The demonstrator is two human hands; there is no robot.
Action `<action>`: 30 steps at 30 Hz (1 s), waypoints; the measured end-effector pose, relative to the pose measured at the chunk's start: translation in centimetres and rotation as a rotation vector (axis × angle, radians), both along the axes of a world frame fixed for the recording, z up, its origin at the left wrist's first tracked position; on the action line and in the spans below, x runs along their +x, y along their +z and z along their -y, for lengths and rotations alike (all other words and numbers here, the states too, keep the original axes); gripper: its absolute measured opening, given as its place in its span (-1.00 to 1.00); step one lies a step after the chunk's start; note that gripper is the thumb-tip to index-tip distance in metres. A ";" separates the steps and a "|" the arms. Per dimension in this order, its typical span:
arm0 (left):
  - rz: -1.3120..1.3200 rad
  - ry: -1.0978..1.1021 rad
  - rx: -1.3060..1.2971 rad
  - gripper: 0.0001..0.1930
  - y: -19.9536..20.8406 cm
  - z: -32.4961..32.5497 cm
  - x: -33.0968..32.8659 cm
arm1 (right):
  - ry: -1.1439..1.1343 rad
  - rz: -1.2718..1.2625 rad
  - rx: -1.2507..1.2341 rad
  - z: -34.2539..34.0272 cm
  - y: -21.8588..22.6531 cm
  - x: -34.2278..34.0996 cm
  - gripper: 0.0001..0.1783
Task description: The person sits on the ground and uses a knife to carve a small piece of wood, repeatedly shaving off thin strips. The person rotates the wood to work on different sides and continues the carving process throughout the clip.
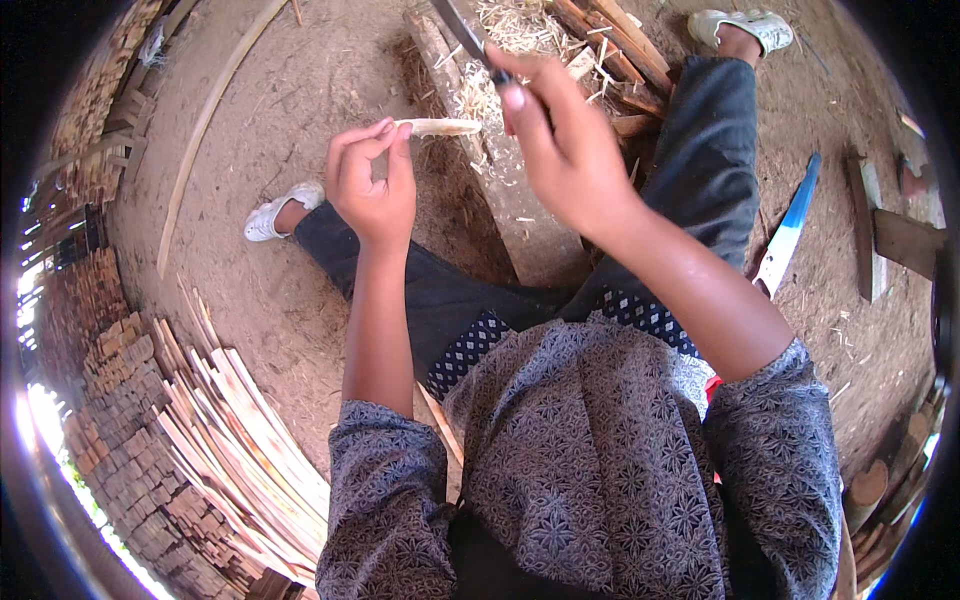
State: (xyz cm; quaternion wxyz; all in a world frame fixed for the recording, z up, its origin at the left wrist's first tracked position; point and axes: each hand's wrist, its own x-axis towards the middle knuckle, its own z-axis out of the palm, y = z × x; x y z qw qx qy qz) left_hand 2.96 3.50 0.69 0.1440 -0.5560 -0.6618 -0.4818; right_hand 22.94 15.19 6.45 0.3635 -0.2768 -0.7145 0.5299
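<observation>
Between the thumb and fingers of my left hand (372, 180) is one end of a short pale strip of wood (440, 127). Its other end points right, over a worn wooden plank (530, 215) between my legs. My right hand (565, 140) grips the dark handle of a knife (462, 28); the blade points up and left, away from the wood strip, and runs out of the top edge. Curled wood shavings (515, 35) cover the far part of the plank.
Split wood pieces (615, 40) lie at the plank's far right. A handsaw (790, 225) with a blue end rests on the dirt floor beside my right leg. Long pale wood strips (245, 440) lie at lower left, near stacked wood blocks (130, 440). A wooden frame piece (900, 235) stands far right.
</observation>
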 end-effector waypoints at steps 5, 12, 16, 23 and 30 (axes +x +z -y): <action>-0.068 -0.001 -0.001 -0.84 0.4 -0.9 0.2 | 0.232 0.343 0.078 -0.7 -7.2 0.8 -0.68; -0.078 0.046 0.026 -0.80 1.4 -0.5 1.7 | 0.022 0.068 0.077 0.9 -1.7 0.0 -0.65; -0.056 0.017 0.046 -0.78 0.5 -1.1 1.4 | 0.265 0.424 0.125 -2.0 -6.7 0.6 -0.66; -0.093 0.040 0.022 -0.79 1.6 -1.0 2.2 | 0.284 0.572 0.089 -1.5 -12.3 1.5 -0.69; -0.005 -0.099 -0.019 -0.81 0.3 0.3 0.2 | 0.304 0.634 -0.071 -2.6 -9.8 2.1 -0.64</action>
